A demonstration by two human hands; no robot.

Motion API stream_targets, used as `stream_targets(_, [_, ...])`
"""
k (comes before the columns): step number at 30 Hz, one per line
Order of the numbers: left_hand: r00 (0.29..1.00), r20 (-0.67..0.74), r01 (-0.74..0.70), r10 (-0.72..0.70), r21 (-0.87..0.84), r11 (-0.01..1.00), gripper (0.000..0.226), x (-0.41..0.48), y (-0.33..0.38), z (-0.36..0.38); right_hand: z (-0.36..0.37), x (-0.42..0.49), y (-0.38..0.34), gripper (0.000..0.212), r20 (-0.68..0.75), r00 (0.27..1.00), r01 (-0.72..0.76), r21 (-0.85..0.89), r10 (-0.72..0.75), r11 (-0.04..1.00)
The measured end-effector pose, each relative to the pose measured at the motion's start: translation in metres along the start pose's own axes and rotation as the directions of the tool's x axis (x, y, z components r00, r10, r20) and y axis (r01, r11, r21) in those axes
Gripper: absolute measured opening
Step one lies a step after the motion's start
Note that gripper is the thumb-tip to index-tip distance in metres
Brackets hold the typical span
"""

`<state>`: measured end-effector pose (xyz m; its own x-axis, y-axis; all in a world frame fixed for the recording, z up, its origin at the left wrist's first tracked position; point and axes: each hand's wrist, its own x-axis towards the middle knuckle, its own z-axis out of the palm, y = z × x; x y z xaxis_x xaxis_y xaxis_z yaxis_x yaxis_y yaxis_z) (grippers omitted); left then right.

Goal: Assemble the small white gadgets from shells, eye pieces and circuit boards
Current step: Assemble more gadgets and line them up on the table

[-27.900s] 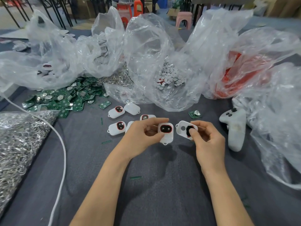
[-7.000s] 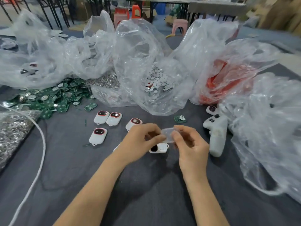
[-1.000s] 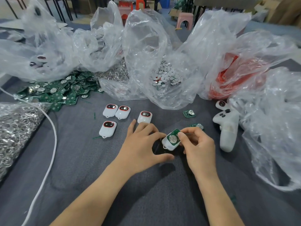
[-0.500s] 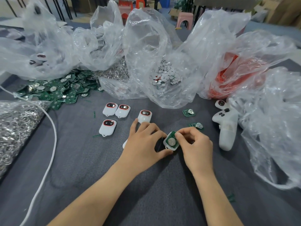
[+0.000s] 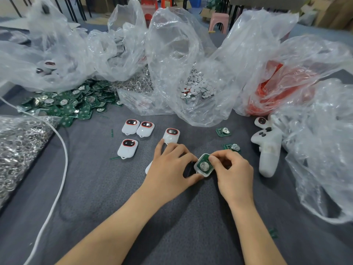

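While the left hand (image 5: pixel 168 170) grips the white shell (image 5: pixel 207 174), the right hand (image 5: pixel 233 169) pinches its green board (image 5: pixel 204 165); gadgets (image 5: pixel 127 148) lie at ten o'clock.

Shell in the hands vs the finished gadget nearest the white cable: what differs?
The held shell shows its open back with a green board; the cable-side gadget shows its red-rimmed eye face. The left hand and right hand hold the held shell; the cable-side gadget lies untouched. Both are white and rounded.

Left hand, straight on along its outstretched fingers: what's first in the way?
Likely the finished white gadget lying just beyond the fingertips of the left hand. They look nearly touching, though depth is unclear. Past it is the clear plastic bag.
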<state>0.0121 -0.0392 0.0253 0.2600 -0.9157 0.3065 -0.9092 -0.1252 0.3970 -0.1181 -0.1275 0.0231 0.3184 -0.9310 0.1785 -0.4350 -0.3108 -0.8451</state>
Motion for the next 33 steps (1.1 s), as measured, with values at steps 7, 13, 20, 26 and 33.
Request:
stream_targets(7, [1.000,-0.007,0.006,-0.006,-0.003,1.000,0.033,0.000,0.001,0.000,0.000,0.002,0.002,0.007,-0.003,1.000,0.008,-0.003,-0.008,1.000])
stream_targets(13, [1.000,-0.013,0.007,-0.008,-0.001,1.000,0.032,0.000,0.001,0.001,0.002,0.001,0.003,0.009,-0.002,0.999,0.040,-0.034,-0.040,0.999])
stream_targets(20, [1.000,-0.003,-0.029,0.029,-0.010,1.000,0.045,0.000,0.003,0.001,0.005,0.000,0.005,0.009,-0.025,0.994,0.102,-0.069,-0.104,0.992])
stream_targets(26, [0.998,-0.009,-0.061,0.061,-0.013,0.998,0.040,0.001,0.002,0.004,0.007,0.000,0.005,0.007,-0.049,0.986,0.154,-0.100,-0.160,0.983])
stream_targets(33, [0.998,-0.014,-0.059,0.059,-0.019,0.998,0.038,0.001,0.001,0.006,0.010,0.000,0.004,0.003,-0.034,0.982,0.180,-0.118,-0.185,0.977])
